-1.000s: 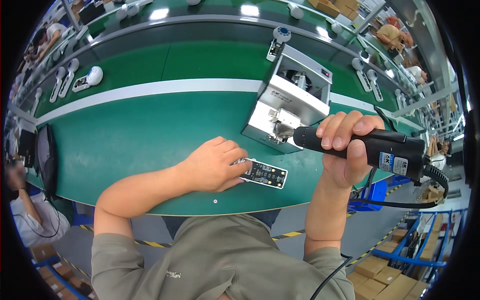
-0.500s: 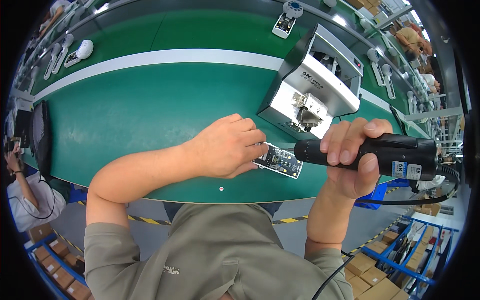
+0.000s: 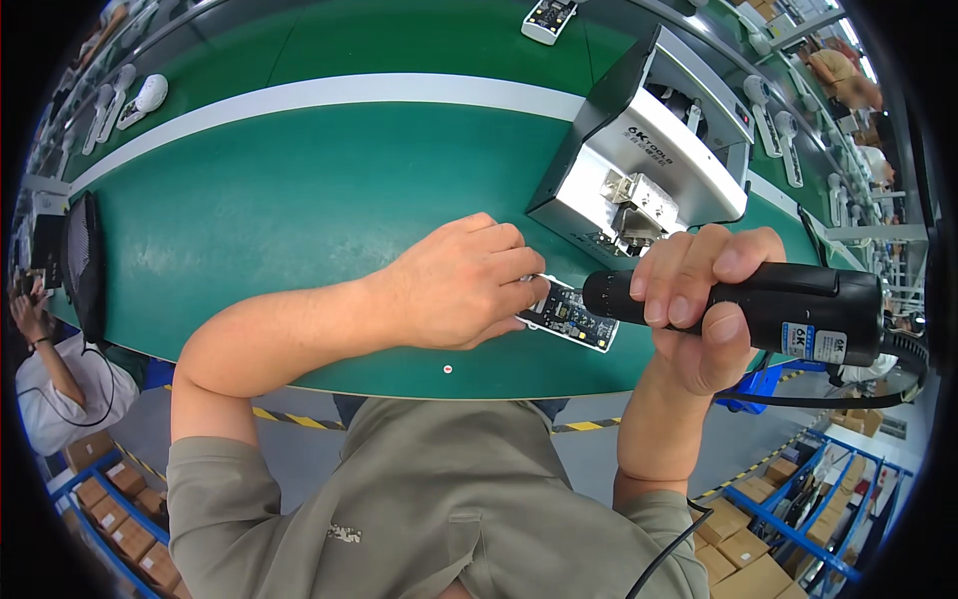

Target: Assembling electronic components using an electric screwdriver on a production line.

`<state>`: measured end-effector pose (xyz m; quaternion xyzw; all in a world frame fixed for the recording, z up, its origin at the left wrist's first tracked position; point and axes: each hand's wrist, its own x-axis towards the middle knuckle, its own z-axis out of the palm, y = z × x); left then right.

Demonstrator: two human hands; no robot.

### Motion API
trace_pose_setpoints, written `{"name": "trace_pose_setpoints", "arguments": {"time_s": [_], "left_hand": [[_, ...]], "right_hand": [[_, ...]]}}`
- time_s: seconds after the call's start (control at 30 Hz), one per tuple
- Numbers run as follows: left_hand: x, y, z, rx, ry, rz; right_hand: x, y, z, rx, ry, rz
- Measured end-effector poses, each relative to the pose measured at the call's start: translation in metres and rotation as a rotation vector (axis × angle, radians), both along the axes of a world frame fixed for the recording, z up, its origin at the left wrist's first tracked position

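My left hand [image 3: 474,285] is closed on the upper left end of a white device housing [image 3: 611,345], which lies on the green worktop. A black circuit board [image 3: 571,315] is set in that housing. My fingers hide its left end. In my right hand [image 3: 704,299] is a black electric screwdriver [image 3: 798,309], held nearly level with its nose pointing left. Its nose is over the board's upper edge, close to my left fingertips. Whether the bit touches a screw cannot be made out.
A silver-and-black screw feeder [image 3: 639,150] stands beyond the screwdriver. Behind a white strip [image 3: 329,92], a green belt carries an open white device [image 3: 549,20] and several others. A small round piece [image 3: 448,369] lies near the front edge. At left, a black mesh object [image 3: 84,265] stands near another person.
The view has shifted slightly. The screwdriver's nose has come further left over the circuit board. On the belt, the open device has moved left relative to the screw feeder. Both hands keep their grip.
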<state>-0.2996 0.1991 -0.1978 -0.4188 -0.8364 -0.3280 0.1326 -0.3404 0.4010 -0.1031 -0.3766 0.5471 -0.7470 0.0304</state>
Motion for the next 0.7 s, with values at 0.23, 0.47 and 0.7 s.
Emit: {"name": "trace_pose_setpoints", "arguments": {"time_s": [0.23,0.47,0.7], "left_hand": [[-0.005,0.001,0.000,0.044,0.012,-0.017],[-0.005,-0.002,0.004,-0.003,-0.022,-0.015],[-0.006,-0.002,0.006,-0.035,-0.053,-0.008]], "right_hand": [[0.000,-0.003,0.002,0.042,-0.068,-0.026],[0.001,0.002,0.014,0.044,-0.011,-0.022],[-0.014,0.009,0.046,-0.065,0.196,-0.213]]}}
